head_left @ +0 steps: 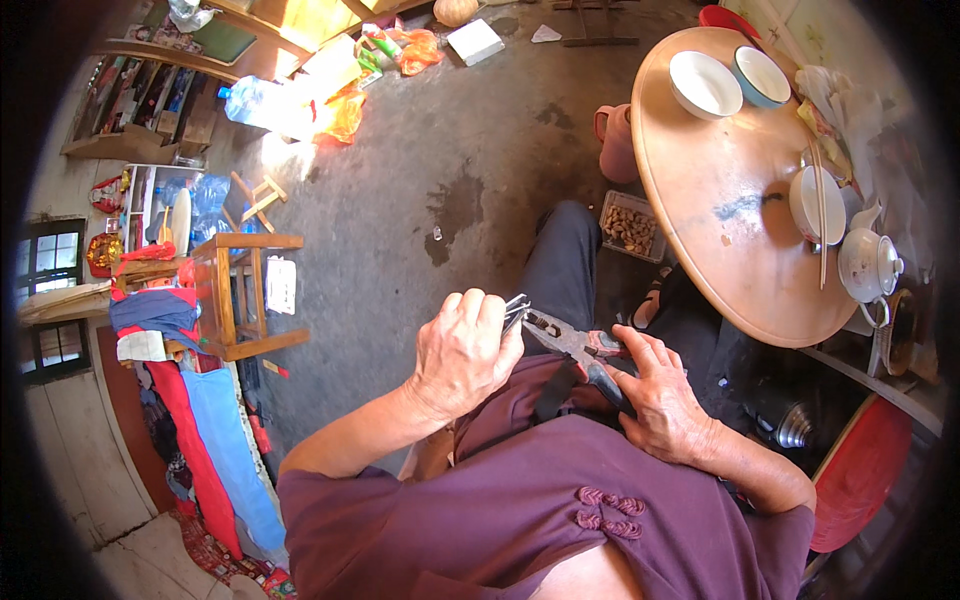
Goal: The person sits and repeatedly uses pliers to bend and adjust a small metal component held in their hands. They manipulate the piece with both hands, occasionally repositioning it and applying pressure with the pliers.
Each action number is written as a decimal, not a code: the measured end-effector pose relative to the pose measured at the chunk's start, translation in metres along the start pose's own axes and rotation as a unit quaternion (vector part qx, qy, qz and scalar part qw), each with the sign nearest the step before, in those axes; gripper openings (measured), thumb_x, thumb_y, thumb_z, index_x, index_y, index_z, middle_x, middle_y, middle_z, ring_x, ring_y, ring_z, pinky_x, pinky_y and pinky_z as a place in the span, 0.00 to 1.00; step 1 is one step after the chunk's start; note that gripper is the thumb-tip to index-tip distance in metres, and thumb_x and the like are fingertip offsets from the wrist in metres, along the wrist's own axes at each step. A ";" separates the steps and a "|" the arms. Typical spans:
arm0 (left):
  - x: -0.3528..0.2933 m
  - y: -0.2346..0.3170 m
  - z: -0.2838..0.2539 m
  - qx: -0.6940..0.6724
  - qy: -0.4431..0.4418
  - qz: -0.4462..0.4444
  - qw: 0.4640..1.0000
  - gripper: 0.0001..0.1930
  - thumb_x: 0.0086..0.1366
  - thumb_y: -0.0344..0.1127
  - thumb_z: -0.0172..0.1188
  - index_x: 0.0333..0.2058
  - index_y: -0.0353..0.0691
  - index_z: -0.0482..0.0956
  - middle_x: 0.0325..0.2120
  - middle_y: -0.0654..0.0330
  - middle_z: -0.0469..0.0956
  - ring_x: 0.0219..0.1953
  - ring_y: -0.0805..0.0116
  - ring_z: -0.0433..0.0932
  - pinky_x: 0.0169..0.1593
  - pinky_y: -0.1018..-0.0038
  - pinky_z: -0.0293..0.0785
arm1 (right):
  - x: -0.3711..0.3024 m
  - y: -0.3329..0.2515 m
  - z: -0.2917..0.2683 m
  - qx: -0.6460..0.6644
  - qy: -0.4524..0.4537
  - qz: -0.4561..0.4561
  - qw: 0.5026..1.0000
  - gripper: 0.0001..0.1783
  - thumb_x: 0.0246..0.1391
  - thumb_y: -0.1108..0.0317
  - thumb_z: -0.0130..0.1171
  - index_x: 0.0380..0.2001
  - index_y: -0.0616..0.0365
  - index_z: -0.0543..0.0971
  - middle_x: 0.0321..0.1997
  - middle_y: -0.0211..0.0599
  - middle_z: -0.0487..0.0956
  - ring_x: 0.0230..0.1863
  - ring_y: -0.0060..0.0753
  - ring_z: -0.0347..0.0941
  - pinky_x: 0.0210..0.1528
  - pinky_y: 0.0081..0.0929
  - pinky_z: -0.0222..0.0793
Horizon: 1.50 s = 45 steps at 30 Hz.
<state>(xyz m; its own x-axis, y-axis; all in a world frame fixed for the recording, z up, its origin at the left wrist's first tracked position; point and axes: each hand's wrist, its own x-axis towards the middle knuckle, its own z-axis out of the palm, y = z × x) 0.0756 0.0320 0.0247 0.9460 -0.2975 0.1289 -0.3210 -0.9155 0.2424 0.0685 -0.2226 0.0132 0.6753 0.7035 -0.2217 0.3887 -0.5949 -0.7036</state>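
My left hand (460, 355) is closed around a small shiny metal piece (515, 311) with thin prongs; most of it is hidden by the fingers, so I cannot tell its kind. Pliers (562, 337) with dark, red-marked handles lie in my right hand (668, 405), whose fingers wrap round the grips. The jaws of the pliers point left and meet the metal piece near my left fingertips. Whether they grip it or only touch it, I cannot tell. Both hands are above my lap, over the maroon shirt (510, 405) and dark trousers (560, 265).
At the right stands a round wooden table (690, 190) with bowls (706, 84), chopsticks (823, 230) and a white teapot (868, 265). A box of brown pieces (630, 225) and a pink jug (617, 145) stand beside it. To the left is a wooden stool (225, 300).
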 end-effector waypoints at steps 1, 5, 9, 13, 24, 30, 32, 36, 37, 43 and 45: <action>0.000 0.000 0.000 -0.006 -0.004 -0.012 1.000 0.11 0.50 0.32 0.63 0.29 0.37 0.70 0.23 0.55 0.68 0.26 0.56 0.71 0.29 0.65 0.71 | -0.001 0.000 0.000 -0.001 0.003 0.003 1.000 0.28 0.35 0.75 0.60 0.48 0.61 0.75 0.64 0.60 0.57 0.64 0.59 0.54 0.61 0.50 0.56; -0.002 -0.003 0.003 -0.044 -0.025 -0.050 0.997 0.10 0.52 0.32 0.62 0.29 0.37 0.71 0.24 0.53 0.70 0.28 0.53 0.73 0.30 0.62 0.72 | -0.001 -0.003 0.001 0.007 0.019 0.020 1.000 0.29 0.35 0.76 0.60 0.48 0.61 0.75 0.64 0.60 0.57 0.65 0.60 0.54 0.61 0.49 0.56; 0.001 -0.003 0.003 -0.049 -0.019 -0.054 0.997 0.10 0.52 0.32 0.62 0.30 0.36 0.71 0.25 0.53 0.72 0.29 0.52 0.74 0.31 0.61 0.72 | -0.001 -0.003 0.001 0.003 0.021 0.014 1.000 0.30 0.34 0.76 0.60 0.49 0.61 0.75 0.64 0.61 0.57 0.64 0.60 0.54 0.61 0.50 0.55; 0.002 -0.003 0.003 -0.040 -0.027 -0.055 0.997 0.10 0.52 0.32 0.62 0.30 0.36 0.71 0.25 0.53 0.72 0.29 0.52 0.74 0.31 0.61 0.72 | -0.001 -0.004 0.002 -0.014 0.029 0.010 0.999 0.30 0.34 0.76 0.60 0.49 0.60 0.74 0.64 0.61 0.57 0.64 0.59 0.54 0.60 0.50 0.55; 0.003 0.006 0.014 -0.008 -0.009 -0.051 0.999 0.11 0.50 0.32 0.60 0.29 0.37 0.68 0.25 0.53 0.68 0.28 0.54 0.73 0.29 0.62 0.73 | 0.000 -0.010 0.011 -0.065 0.052 0.046 0.995 0.29 0.36 0.74 0.57 0.49 0.60 0.75 0.63 0.60 0.58 0.61 0.58 0.58 0.56 0.47 0.58; 0.001 0.012 0.026 -0.011 0.011 -0.069 0.998 0.10 0.50 0.31 0.60 0.28 0.37 0.68 0.24 0.53 0.68 0.27 0.54 0.72 0.28 0.62 0.73 | -0.002 -0.013 0.014 -0.075 0.048 0.068 0.994 0.30 0.35 0.74 0.57 0.49 0.62 0.75 0.59 0.59 0.62 0.55 0.55 0.61 0.51 0.45 0.61; -0.002 0.010 0.026 -0.012 0.017 -0.067 0.998 0.10 0.50 0.31 0.60 0.27 0.37 0.68 0.24 0.53 0.68 0.27 0.54 0.73 0.28 0.62 0.72 | -0.002 -0.013 0.014 -0.078 0.052 0.060 0.994 0.30 0.35 0.74 0.57 0.49 0.62 0.75 0.57 0.57 0.63 0.53 0.54 0.62 0.49 0.44 0.62; -0.003 0.008 0.018 -0.028 0.015 -0.059 0.998 0.09 0.50 0.31 0.60 0.27 0.37 0.69 0.23 0.53 0.69 0.27 0.53 0.73 0.28 0.62 0.72 | -0.003 -0.011 0.009 -0.069 0.038 0.045 0.996 0.30 0.34 0.75 0.58 0.49 0.61 0.75 0.53 0.54 0.65 0.51 0.53 0.63 0.47 0.43 0.62; -0.005 0.007 0.016 -0.031 0.010 -0.058 0.998 0.09 0.50 0.31 0.60 0.27 0.37 0.69 0.23 0.53 0.70 0.27 0.53 0.73 0.28 0.62 0.72 | -0.003 -0.010 0.009 -0.067 0.036 0.042 0.996 0.30 0.33 0.75 0.58 0.49 0.61 0.75 0.52 0.54 0.65 0.51 0.53 0.63 0.47 0.43 0.63; -0.007 0.003 0.011 -0.074 -0.024 -0.079 0.994 0.09 0.51 0.31 0.60 0.28 0.36 0.71 0.24 0.50 0.73 0.27 0.50 0.75 0.31 0.59 0.72 | -0.004 -0.003 0.010 -0.023 0.050 0.042 0.998 0.29 0.32 0.76 0.60 0.46 0.63 0.75 0.49 0.53 0.67 0.49 0.52 0.64 0.46 0.41 0.65; -0.006 0.002 0.014 -0.093 -0.032 -0.100 0.990 0.09 0.51 0.31 0.60 0.29 0.35 0.71 0.24 0.50 0.73 0.28 0.48 0.75 0.31 0.59 0.72 | -0.003 -0.006 0.009 -0.038 0.042 0.049 0.997 0.30 0.33 0.76 0.59 0.47 0.63 0.76 0.51 0.53 0.66 0.50 0.52 0.64 0.47 0.41 0.64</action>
<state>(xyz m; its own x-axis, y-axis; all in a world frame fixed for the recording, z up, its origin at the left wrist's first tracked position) 0.0701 0.0281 0.0108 0.9905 -0.1373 0.0001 -0.1240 -0.8944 0.4298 0.0585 -0.2179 0.0119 0.7614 0.6068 -0.2280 0.3624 -0.6901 -0.6265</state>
